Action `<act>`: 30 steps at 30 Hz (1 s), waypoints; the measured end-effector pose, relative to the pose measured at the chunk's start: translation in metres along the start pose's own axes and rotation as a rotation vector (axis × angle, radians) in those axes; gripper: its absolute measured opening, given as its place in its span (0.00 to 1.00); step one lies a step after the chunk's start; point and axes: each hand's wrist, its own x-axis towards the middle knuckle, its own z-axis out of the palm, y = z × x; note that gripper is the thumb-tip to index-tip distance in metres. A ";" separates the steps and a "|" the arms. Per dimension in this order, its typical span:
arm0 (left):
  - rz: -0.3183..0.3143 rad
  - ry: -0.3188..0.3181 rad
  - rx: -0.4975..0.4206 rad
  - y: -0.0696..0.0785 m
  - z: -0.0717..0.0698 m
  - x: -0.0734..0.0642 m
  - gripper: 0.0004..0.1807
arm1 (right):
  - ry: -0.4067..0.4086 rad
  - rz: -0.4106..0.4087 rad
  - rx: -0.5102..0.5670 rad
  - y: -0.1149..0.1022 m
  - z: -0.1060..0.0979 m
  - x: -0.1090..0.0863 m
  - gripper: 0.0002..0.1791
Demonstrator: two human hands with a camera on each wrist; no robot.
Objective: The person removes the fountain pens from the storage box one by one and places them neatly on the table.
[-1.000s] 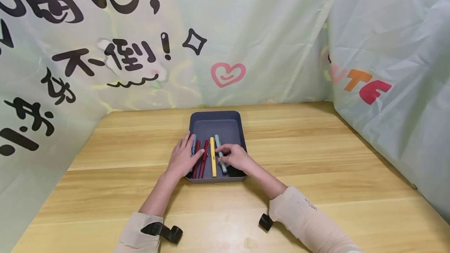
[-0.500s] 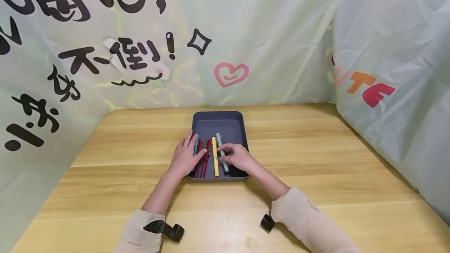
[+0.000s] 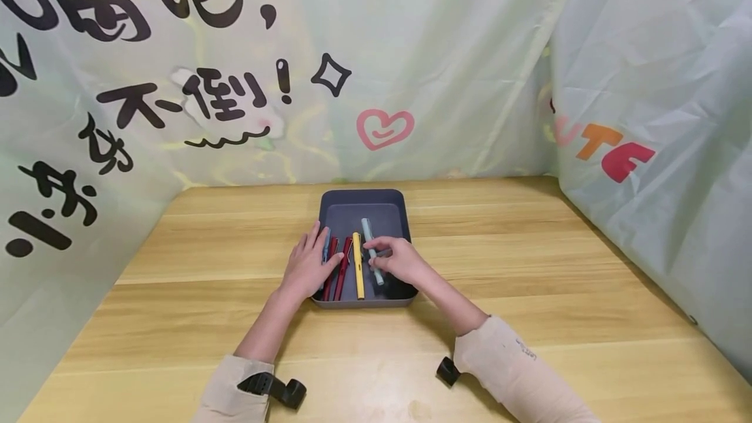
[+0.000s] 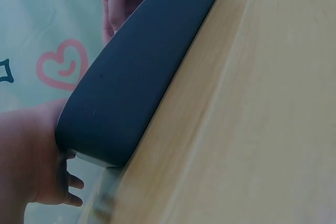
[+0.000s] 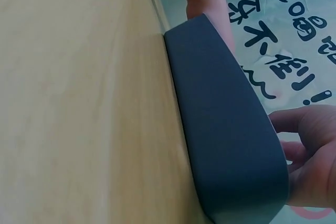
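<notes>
A dark blue-grey tray holds several pens with clips. In the head view my right hand reaches over the tray's right side and pinches the pale blue pen, which leans slightly with its top to the left. My left hand lies across the left rim, fingers extended and thumb over a dark red pen. Under and beside that hand show another dark red pen and a blue pen, both partly covered. Between the hands lies a yellow pen. The tray wall hides the pens in both wrist views.
The tray stands on a wood-grain table. Printed cloth hangs behind the table and along both sides. Black camera mounts sit at the sleeves, above the table's near part.
My right hand has shifted the pale blue pen slightly away from me, widening its gap from the yellow pen. The left hand stays in place on the tray's left side.
</notes>
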 end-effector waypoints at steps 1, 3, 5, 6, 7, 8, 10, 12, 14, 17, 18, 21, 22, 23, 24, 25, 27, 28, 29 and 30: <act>0.003 0.003 0.001 0.000 0.000 0.000 0.39 | 0.003 0.000 0.005 -0.001 -0.001 0.000 0.17; 0.002 0.009 0.002 -0.001 0.000 0.000 0.39 | -0.001 -0.003 0.019 -0.003 -0.003 0.000 0.17; 0.000 0.011 0.001 -0.002 0.000 -0.001 0.39 | -0.001 -0.005 0.024 -0.004 -0.005 -0.001 0.17; -0.001 0.014 0.001 -0.003 0.000 -0.001 0.39 | -0.001 -0.007 0.027 -0.005 -0.006 -0.001 0.17; -0.002 0.016 0.002 -0.003 0.000 -0.001 0.39 | 0.001 -0.007 0.029 -0.006 -0.007 -0.001 0.17; -0.001 0.016 0.001 -0.003 0.001 -0.001 0.39 | 0.003 -0.008 0.033 -0.007 -0.008 -0.001 0.17; 0.004 0.016 -0.003 -0.003 0.001 -0.001 0.39 | 0.013 -0.009 0.034 -0.009 -0.011 -0.002 0.18; 0.007 0.018 -0.005 -0.002 0.002 0.000 0.39 | 0.020 -0.013 0.033 -0.010 -0.015 -0.002 0.18; 0.006 0.018 -0.008 -0.002 0.002 0.000 0.39 | 0.027 -0.011 0.029 -0.011 -0.018 -0.002 0.18; 0.004 0.017 -0.010 -0.002 0.002 0.000 0.39 | 0.037 -0.002 0.017 -0.012 -0.023 -0.003 0.18; 0.004 0.017 -0.008 -0.002 0.002 0.000 0.39 | 0.041 0.005 0.017 -0.012 -0.025 -0.003 0.18; 0.005 0.014 -0.007 -0.002 0.002 0.000 0.39 | 0.048 0.014 0.017 -0.012 -0.029 -0.005 0.18; 0.008 0.014 -0.006 -0.001 0.002 -0.001 0.39 | 0.050 0.014 0.019 -0.011 -0.031 -0.006 0.18; 0.010 0.014 -0.007 -0.001 0.002 -0.001 0.39 | 0.055 0.013 0.017 -0.011 -0.033 -0.007 0.18; 0.010 0.014 -0.007 -0.001 0.002 -0.001 0.39 | 0.063 0.016 0.015 -0.011 -0.034 -0.007 0.18; 0.009 0.013 -0.008 -0.001 0.002 -0.001 0.39 | 0.071 0.018 0.011 -0.010 -0.036 -0.008 0.18; 0.008 0.015 -0.009 -0.001 0.002 -0.001 0.39 | 0.086 0.016 0.007 -0.010 -0.039 -0.010 0.18; 0.007 0.015 -0.006 -0.001 0.002 -0.001 0.39 | 0.093 0.013 0.001 -0.009 -0.041 -0.011 0.18; 0.006 0.016 -0.005 -0.001 0.002 0.000 0.39 | 0.100 0.013 -0.005 -0.009 -0.043 -0.012 0.18; 0.004 0.016 -0.003 -0.001 0.002 -0.001 0.39 | 0.108 0.016 -0.006 -0.008 -0.045 -0.013 0.18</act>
